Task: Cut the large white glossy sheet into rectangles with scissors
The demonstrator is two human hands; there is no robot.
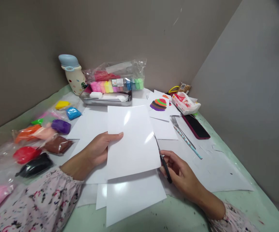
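Observation:
A blank, glossy white sheet of paper (132,145) is raised above the table, pinched at its left edge by my left hand (102,148). The thumb lies on top and the other fingers are beneath, mostly hidden. My right hand (178,170) grips a pair of black-handled scissors (166,167) at the sheet's right edge. Their blades point away from me along that edge; whether they bite into the paper I cannot tell. More white sheets (132,199) lie below the held one.
Bags of coloured clay (61,126) lie at left. Behind stand a bottle (74,77) and a metal tray (108,101) with packaged clay. To the right are a striped drawing (158,104), fork (175,122), patterned stick (187,143), phone (196,126) and tissue pack (184,103). Walls close off back and right.

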